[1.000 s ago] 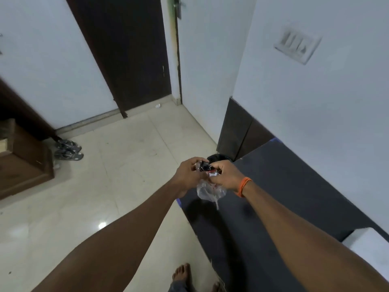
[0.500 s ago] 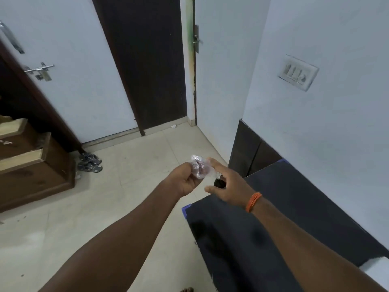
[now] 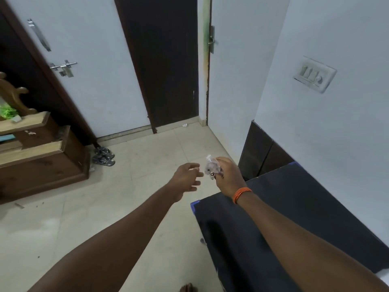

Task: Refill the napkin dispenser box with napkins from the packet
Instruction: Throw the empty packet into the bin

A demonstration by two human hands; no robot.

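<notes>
- We've got both arms bare from the bottom edge of the frame up to the hands, no sleeves showing anywhere.
- Our left hand (image 3: 186, 179) sits about mid-frame with nothing on it: no ring, no watch, no glove that we can spot.
- Our right hand (image 3: 228, 175), just right of centre, is bare too.
- Only thing we're wearing up top is an orange thread band (image 3: 242, 194) on the right wrist, a few thin strands wound side by side, snug against the wrist.
- Down at the bottom edge, a bit right of centre, our bare toes (image 3: 188, 288) poke into view, no footwear on that foot.
</notes>
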